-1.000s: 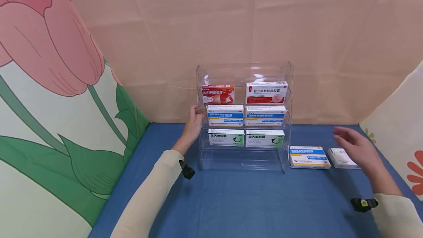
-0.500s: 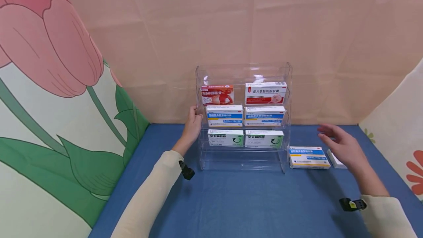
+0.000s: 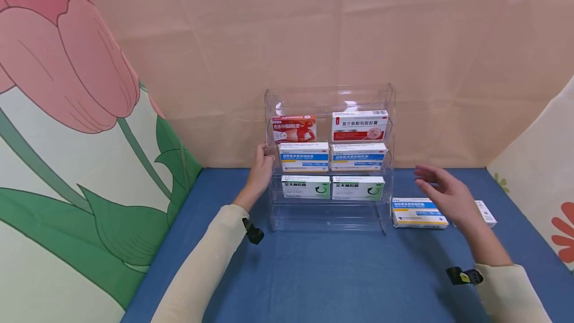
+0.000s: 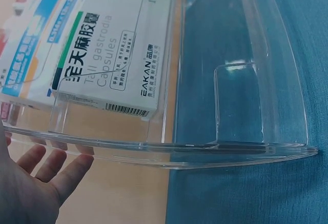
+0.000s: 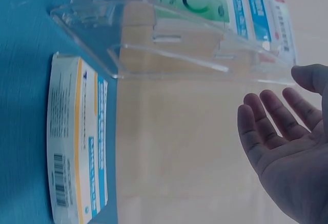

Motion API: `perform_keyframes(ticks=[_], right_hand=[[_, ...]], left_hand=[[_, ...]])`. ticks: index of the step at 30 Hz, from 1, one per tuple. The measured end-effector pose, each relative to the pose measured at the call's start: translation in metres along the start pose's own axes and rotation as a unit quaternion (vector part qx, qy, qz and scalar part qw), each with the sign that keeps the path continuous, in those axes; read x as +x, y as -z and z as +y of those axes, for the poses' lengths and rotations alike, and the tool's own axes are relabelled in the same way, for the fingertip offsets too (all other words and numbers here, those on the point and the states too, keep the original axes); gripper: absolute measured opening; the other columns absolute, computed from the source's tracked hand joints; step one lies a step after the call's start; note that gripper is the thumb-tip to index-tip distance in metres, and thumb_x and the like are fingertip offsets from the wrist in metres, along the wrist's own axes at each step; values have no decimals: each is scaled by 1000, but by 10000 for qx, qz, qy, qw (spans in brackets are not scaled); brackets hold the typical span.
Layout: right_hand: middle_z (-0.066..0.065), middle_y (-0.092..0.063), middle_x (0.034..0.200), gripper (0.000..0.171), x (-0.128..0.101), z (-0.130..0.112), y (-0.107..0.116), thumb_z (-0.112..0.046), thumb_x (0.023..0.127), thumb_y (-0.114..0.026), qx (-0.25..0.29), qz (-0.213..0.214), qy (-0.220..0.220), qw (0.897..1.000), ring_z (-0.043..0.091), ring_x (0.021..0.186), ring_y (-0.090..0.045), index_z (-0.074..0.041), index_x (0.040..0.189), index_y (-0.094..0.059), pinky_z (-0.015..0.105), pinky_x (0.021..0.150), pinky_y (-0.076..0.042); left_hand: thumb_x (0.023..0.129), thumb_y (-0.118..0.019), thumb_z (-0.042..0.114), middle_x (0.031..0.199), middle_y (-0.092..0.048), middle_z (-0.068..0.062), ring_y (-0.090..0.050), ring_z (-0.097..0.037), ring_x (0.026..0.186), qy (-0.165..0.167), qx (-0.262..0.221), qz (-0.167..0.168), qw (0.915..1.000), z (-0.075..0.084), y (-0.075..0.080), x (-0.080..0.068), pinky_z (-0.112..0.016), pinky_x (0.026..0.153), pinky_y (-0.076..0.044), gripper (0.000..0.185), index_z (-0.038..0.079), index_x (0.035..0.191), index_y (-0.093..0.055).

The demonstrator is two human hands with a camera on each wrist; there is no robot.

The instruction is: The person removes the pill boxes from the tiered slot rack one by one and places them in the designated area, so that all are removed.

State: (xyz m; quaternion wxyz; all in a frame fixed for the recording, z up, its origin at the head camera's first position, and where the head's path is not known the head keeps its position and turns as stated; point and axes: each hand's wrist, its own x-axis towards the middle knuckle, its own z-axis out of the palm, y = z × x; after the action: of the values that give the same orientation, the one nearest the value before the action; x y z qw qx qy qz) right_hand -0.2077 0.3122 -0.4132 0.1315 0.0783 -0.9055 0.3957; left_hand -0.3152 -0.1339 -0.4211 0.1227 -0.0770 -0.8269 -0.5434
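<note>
A clear acrylic display rack [image 3: 329,221] stands on the table. Against its left side panel, my left hand [image 3: 258,176] rests its extended fingertips [image 4: 77,170]; its thumb is not seen in the left wrist view. On the rack, top to bottom, sit a red box [image 3: 294,129] and a red-and-white box [image 3: 360,126], two blue-and-white medicine boxes [image 3: 304,157], and two white-and-green capsule boxes [image 3: 306,187]. My right hand [image 3: 448,198], loosely bent and holding nothing, hovers right of the rack. Below it lie a blue-and-white medicine box [image 3: 414,213] and a partly hidden small white box [image 3: 486,212].
A blue cloth [image 3: 332,278] covers the table. Behind the rack rises a beige cloth backdrop [image 3: 314,24]. Flower-printed panels border the table, with a large tulip [image 3: 67,59] at left and a red flower [image 3: 566,231] at right.
My right hand has moved left toward the rack, passing over the small white box and partly over the blue-and-white one. My left hand has stayed at the rack's side.
</note>
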Motion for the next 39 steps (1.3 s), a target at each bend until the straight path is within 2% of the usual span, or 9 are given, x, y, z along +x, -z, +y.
perform_keyframes(ticks=[7,12,14,20,28,31,35,37,39], right_hand=[[20,-61,133,54,2,-9,-6,-35,101,-61,231,-1,194,9995,-18,102,-45,-10,148,-49,1,81,-38],[19,-62,132,53,3,-15,-11,-34,100,-62,324,-34,274,9991,-16,103,-48,-11,147,-50,1,82,-39],[18,-62,133,53,4,-18,-13,-34,100,-62,325,-64,307,9990,-9,105,-52,-12,147,-50,2,82,-39],[17,-60,135,53,6,-25,-20,-32,101,-62,258,-176,423,9986,28,114,-60,-11,147,-50,3,83,-39],[16,-61,136,51,10,-32,-28,-27,100,-63,189,-252,592,9978,32,114,-62,-9,146,-51,4,83,-40],[16,-61,137,49,11,-35,-30,-23,100,-64,118,-284,613,9976,33,114,-63,-11,146,-51,19,89,-50],[18,-60,137,48,12,-40,-32,-20,100,-64,155,-376,604,9973,38,114,-63,-10,145,-52,52,93,-53],[19,-60,136,47,12,-42,-33,-20,99,-64,233,-442,620,9968,41,115,-62,-9,144,-53,59,94,-50],[20,-60,136,47,13,-44,-35,-20,99,-64,249,-484,662,9963,41,115,-62,-8,143,-53,60,95,-49]], left_hand=[[101,-38,24,140,-47,-17,-51,-35,118,-13,-7,12,10000,-1,0,1,-55,99,-40,43,12,142,-35],[101,-37,24,142,-46,-17,-49,-35,120,-39,-53,-39,10000,-1,0,0,-57,101,-39,43,12,142,-35],[101,-38,24,141,-46,-17,-49,-35,120,-57,-65,-53,9999,-1,0,0,-57,101,-39,43,12,141,-34],[100,-38,23,140,-46,-17,-49,-35,118,-63,-46,-37,10000,-1,0,1,-55,99,-40,43,12,141,-34],[101,-37,23,139,-46,-17,-49,-34,118,-34,-56,-60,10000,-1,0,0,-55,99,-40,42,12,141,-34],[101,-37,23,139,-46,-17,-49,-34,119,-59,-67,-43,10000,-1,-1,0,-55,100,-39,42,11,141,-35],[100,-37,24,138,-47,-17,-49,-34,117,-71,-65,-33,9999,-1,0,0,-55,99,-40,42,11,141,-35],[100,-37,24,138,-47,-17,-49,-34,118,-67,-65,-42,9999,0,0,0,-54,99,-40,42,12,141,-35],[100,-37,24,138,-47,-17,-50,-34,117,-74,-58,-40,9999,0,0,0,-54,98,-40,43,12,141,-34]])
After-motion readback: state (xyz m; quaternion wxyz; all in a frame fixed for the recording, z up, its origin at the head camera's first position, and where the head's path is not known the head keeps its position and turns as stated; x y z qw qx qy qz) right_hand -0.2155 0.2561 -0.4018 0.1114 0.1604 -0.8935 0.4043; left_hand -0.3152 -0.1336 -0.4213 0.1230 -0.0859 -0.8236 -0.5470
